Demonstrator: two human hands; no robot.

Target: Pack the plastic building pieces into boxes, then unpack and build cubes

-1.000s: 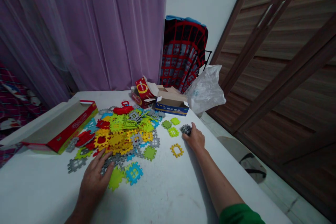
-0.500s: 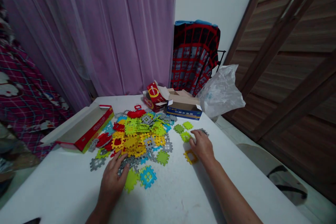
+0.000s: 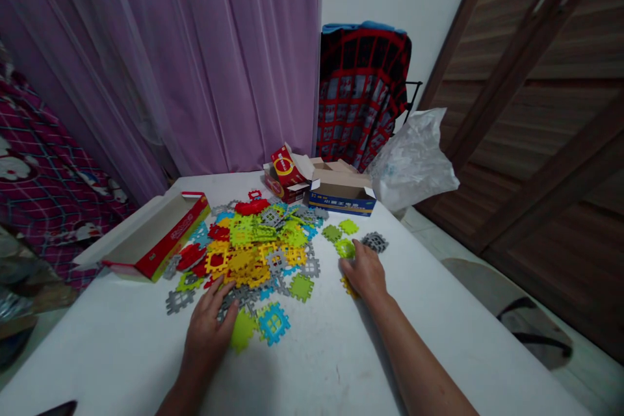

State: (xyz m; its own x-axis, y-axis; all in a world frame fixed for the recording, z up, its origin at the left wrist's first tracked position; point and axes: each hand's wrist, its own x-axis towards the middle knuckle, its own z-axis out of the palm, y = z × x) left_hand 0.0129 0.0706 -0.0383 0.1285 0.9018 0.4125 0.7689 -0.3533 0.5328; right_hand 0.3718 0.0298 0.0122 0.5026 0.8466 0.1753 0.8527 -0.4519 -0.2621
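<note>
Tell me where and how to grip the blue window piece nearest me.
Probably best to pinch the blue piece by its toothed right edge, from the right: no other piece touches that side, while a green piece lies close on its left.

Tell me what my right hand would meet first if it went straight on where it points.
Most likely the nearest loose bright green piece, right at the fingertips of the right hand; whether they already touch is hard to tell.
</note>
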